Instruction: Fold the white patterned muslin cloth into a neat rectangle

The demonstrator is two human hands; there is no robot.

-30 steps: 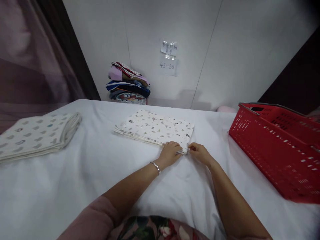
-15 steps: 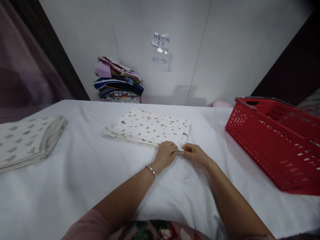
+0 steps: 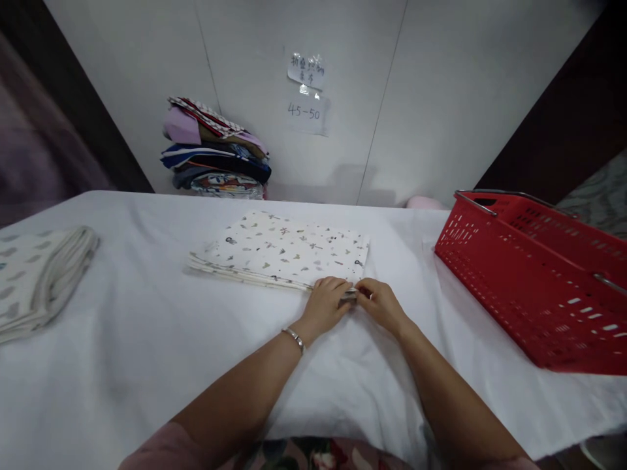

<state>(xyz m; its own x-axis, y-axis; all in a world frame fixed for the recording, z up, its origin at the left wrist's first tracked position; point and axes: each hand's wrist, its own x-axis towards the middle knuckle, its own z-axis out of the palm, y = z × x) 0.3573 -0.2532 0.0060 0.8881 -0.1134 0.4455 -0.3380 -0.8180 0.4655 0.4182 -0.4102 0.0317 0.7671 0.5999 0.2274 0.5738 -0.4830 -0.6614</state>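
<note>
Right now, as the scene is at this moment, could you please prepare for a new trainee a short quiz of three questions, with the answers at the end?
1. True or false: the left hand and the right hand are both at the near right corner of the patterned cloth.

2. Which wrist wears the bracelet?
A. the left
B. the right
C. both

3. Fill in the missing number: the lower paper on the wall reads "45-__".

Key: 1. True. 2. A. 3. 50.
</note>
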